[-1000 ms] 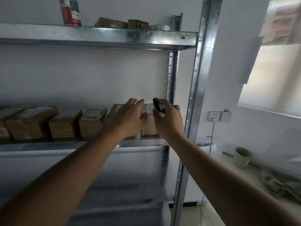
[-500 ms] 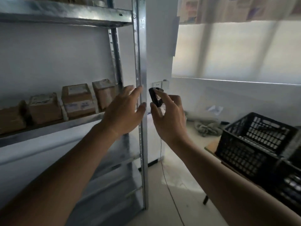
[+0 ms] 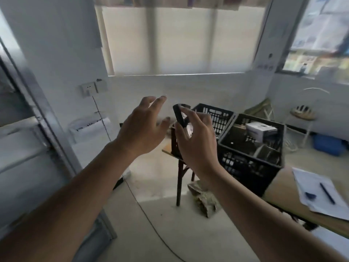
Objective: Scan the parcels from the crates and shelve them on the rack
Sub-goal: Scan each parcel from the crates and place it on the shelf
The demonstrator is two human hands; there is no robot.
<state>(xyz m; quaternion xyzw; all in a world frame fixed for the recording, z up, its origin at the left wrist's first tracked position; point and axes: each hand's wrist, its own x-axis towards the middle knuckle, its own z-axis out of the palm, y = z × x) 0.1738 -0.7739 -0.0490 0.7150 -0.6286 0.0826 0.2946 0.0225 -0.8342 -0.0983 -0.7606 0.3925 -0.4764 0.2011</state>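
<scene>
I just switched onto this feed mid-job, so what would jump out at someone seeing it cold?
Two bare hands raised mid-frame: the left hand open and empty, the right hand pinching a small black scanner. Behind them, two black crates sit on a table at right, the nearer one holding a white parcel. The metal rack runs along the left edge.

open air ahead of both hands, black crates (image 3: 251,148) beyond, rack post (image 3: 47,129) crowding the left
</scene>
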